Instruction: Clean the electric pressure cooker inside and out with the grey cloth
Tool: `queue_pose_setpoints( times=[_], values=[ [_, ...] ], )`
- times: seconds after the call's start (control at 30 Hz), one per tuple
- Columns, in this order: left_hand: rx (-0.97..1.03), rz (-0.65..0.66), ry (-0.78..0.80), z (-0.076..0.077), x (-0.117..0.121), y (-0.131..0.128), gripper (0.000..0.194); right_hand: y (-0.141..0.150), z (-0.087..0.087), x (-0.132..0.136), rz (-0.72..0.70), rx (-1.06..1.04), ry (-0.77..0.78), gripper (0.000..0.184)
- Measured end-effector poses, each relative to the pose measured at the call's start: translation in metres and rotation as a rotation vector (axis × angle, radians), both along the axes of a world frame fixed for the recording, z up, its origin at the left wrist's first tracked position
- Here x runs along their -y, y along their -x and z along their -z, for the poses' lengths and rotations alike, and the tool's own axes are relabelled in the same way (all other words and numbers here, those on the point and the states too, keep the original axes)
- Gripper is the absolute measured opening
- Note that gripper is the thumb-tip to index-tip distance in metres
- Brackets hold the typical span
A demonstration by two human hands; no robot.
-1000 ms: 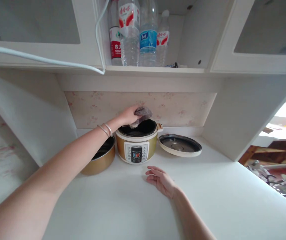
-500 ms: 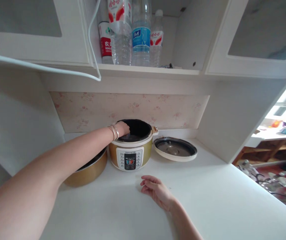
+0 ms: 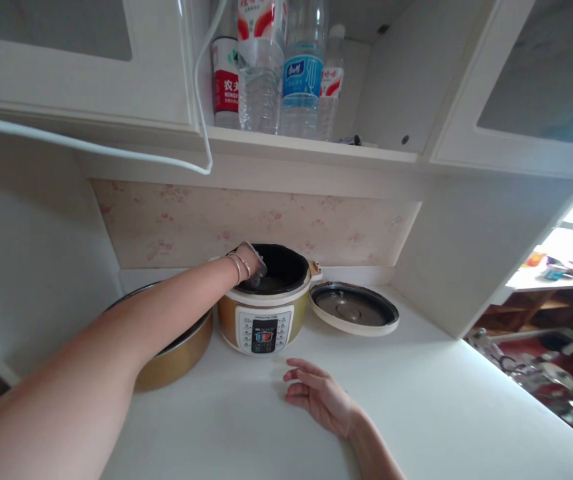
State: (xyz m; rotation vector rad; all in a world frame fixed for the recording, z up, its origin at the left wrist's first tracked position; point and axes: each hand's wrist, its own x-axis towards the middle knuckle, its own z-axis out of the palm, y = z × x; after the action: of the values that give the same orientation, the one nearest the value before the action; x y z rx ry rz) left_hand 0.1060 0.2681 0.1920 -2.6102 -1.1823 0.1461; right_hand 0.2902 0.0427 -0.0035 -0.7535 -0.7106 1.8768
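Note:
My left hand reaches into the black inner pot of a gold and white electric cooker. It is closed on a grey cloth pressed near the pot's left inner wall; the fingertips are hidden. Two bangles circle that wrist. In front of the cooker, my right hand rests over the white counter, fingers loosely apart with nothing in them. Right of the cooker lies its round detached lid, dark inner side up. Partly behind my left forearm stands a wide gold pan with a dark inside.
Overhead, an open cabinet shelf holds several plastic bottles and a red and white can. A white cable hangs below the cabinet at left. A side panel bounds the nook on the right. Cluttered metal ware lies beyond.
Inside the pot, my left hand has turned and the grey cloth now shows clearly around its fingers. My right hand's fingers have spread slightly. The view has shifted a little.

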Motion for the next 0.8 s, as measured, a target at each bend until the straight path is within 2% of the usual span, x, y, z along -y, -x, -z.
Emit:
queue_pose_setpoints(
  times=[0.07, 0.17, 0.27, 0.33, 0.37, 0.43, 0.53, 0.67, 0.73, 0.8],
  values=[
    [-0.057, -0.092, 0.157, -0.010, 0.003, 0.013, 0.018, 0.001, -0.001, 0.000, -0.025, 0.009, 0.007, 0.032],
    [0.049, -0.129, 0.525, -0.025, 0.012, 0.019, 0.021, 0.002, -0.002, 0.002, 0.000, 0.019, -0.002, 0.031],
    [0.218, -0.226, 0.983, -0.032, 0.026, 0.008, 0.024, 0.003, 0.000, 0.004, 0.051, 0.025, -0.017, 0.030],
    [0.370, -0.235, 1.156, -0.030, 0.033, -0.006, 0.028, 0.003, 0.001, 0.005, 0.062, 0.021, -0.023, 0.031],
    [0.482, -0.211, 1.165, -0.027, 0.036, -0.015, 0.029, 0.003, 0.001, 0.005, 0.058, 0.017, -0.024, 0.031],
    [0.732, -0.202, 1.059, -0.021, 0.037, -0.035, 0.029, 0.003, -0.001, 0.004, 0.038, 0.006, -0.022, 0.031],
    [0.976, -0.292, 0.872, -0.016, 0.032, -0.063, 0.031, 0.002, -0.003, 0.003, 0.010, -0.009, -0.025, 0.031],
    [1.008, -0.323, 0.826, -0.014, 0.028, -0.083, 0.031, 0.001, -0.002, 0.003, 0.004, -0.021, -0.034, 0.029],
    [0.972, -0.306, 0.843, -0.013, 0.032, -0.078, 0.024, 0.001, -0.001, 0.002, 0.001, -0.019, -0.035, 0.029],
    [0.886, -0.194, 0.925, -0.014, 0.036, -0.062, 0.018, 0.001, -0.001, 0.002, -0.006, -0.017, -0.034, 0.029]
  ],
)
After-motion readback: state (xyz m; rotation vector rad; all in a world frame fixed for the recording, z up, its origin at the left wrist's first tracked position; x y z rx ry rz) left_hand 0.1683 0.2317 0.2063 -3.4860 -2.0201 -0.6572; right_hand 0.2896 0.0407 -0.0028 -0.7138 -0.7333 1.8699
